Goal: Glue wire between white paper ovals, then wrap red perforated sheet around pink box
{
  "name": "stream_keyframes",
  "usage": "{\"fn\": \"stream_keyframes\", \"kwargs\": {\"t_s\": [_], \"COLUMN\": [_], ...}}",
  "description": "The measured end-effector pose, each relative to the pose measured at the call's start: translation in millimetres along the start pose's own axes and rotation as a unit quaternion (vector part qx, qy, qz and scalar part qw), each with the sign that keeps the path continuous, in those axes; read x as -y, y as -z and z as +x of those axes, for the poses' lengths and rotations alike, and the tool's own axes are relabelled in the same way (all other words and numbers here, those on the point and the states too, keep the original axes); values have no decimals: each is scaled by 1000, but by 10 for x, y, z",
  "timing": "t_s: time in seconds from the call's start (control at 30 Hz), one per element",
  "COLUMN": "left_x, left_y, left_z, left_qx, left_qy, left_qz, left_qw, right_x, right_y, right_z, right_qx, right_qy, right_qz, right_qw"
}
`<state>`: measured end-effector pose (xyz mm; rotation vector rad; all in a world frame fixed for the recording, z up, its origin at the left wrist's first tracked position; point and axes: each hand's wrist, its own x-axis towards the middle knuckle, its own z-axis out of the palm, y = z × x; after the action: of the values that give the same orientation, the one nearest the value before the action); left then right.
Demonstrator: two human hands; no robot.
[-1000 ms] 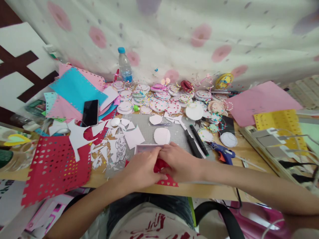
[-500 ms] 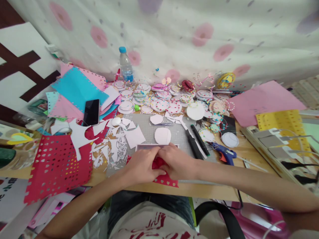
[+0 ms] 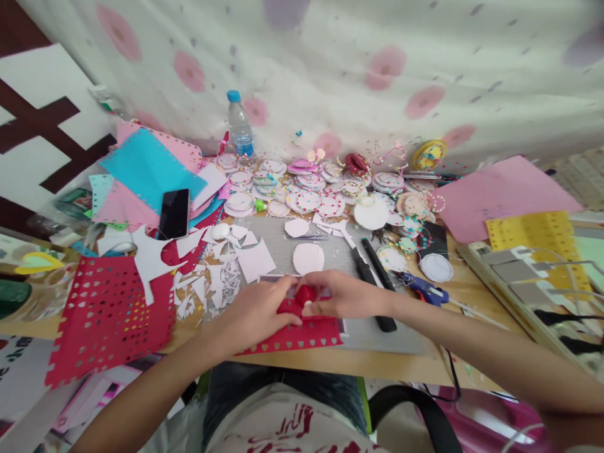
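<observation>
Both my hands meet over the grey cutting mat [image 3: 330, 251] at the desk's front edge. My left hand [image 3: 255, 311] and my right hand [image 3: 342, 294] pinch a small red paper piece [image 3: 302, 299] between their fingertips, holding it just above a red paper strip [image 3: 302, 336] punched with heart holes. A white paper disc [image 3: 308, 258] lies on the mat just beyond my fingers. A pale pink sheet edge shows behind the hands.
A black craft knife [image 3: 370, 280], a blue glue gun [image 3: 425, 289], white paper scraps [image 3: 212, 277], a punched red sheet [image 3: 111, 314], a phone [image 3: 174, 214], a water bottle [image 3: 240, 129], several decorated paper discs [image 3: 306, 198], pink paper [image 3: 495, 192] and a power strip [image 3: 519, 277] crowd the desk.
My hands lifted slightly and shifted away from me, and the right hand drew back, uncovering more of the red heart-punched strip; the red piece now sits pinched between my fingertips.
</observation>
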<state>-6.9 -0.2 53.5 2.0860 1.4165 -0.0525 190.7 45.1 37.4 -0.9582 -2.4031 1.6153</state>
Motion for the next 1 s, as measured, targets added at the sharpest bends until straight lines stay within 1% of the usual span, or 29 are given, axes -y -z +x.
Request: {"fn": "stream_keyframes", "kwargs": {"t_s": [0.03,0.1,0.17,0.2,0.23,0.27,0.3,0.33,0.37,0.43,0.47,0.5,0.53,0.57,0.63,0.7,0.73,0.77,0.83,0.87,0.93,1.0], "left_x": [-4,-13,12,54,126,230,370,543,744,1192,1416,1622,1800,1942,2111,2158,2159,2161,2203,2251,2388,2537], "left_y": [1,7,34,57,85,115,142,165,180,187,181,172,164,160,182,273,349,444,664,773,957,1078], "left_z": [-10,-43,-119,-181,-262,-361,-478,-607,-742,-1006,-1122,-1222,-1301,-1356,-1385,-1296,-1205,-1085,-771,-592,-237,61], "left_qx": [0,1,-2,-7,-18,-30,-53,-86,-128,-222,-271,-309,-334,-345,-353,-380,-395,-402,-397,-390,-357,-311], "left_qy": [7,16,14,15,20,36,63,89,130,204,223,239,252,271,295,293,290,286,315,325,350,377], "left_qz": [-7,-30,-70,-94,-117,-139,-154,-162,-163,-154,-146,-137,-122,-100,-43,40,82,115,128,127,116,96], "left_qw": [1000,999,997,995,993,989,985,979,970,941,925,910,900,893,887,876,868,862,852,852,858,867], "right_x": [-25,-67,-102,-118,-132,-143,-151,-156,-159,-170,-183,-205,-234,-270,-343,-396,-407,-409,-387,-371,-339,-319], "right_y": [8,9,-6,-17,-30,-45,-60,-77,-95,-133,-153,-172,-189,-204,-227,-240,-245,-249,-256,-259,-261,-254], "right_z": [-2,-1,2,1,-2,-9,-17,-25,-31,-24,-7,20,56,99,188,254,272,279,269,255,220,179], "right_qx": [2,1,-8,-16,-26,-37,-49,-62,-74,-96,-103,-114,-130,-146,-159,-151,-143,-133,-123,-126,-147,-174], "right_qy": [-12,-39,-59,-61,-57,-49,-39,-27,-16,3,11,11,9,5,-3,-8,-12,-15,-22,-25,-29,-34], "right_qz": [56,166,239,245,226,186,130,63,-6,-106,-145,-177,-196,-208,-222,-236,-246,-258,-278,-282,-279,-266], "right_qw": [998,985,969,968,972,981,989,996,997,990,984,978,972,967,962,960,958,957,952,951,949,947]}}
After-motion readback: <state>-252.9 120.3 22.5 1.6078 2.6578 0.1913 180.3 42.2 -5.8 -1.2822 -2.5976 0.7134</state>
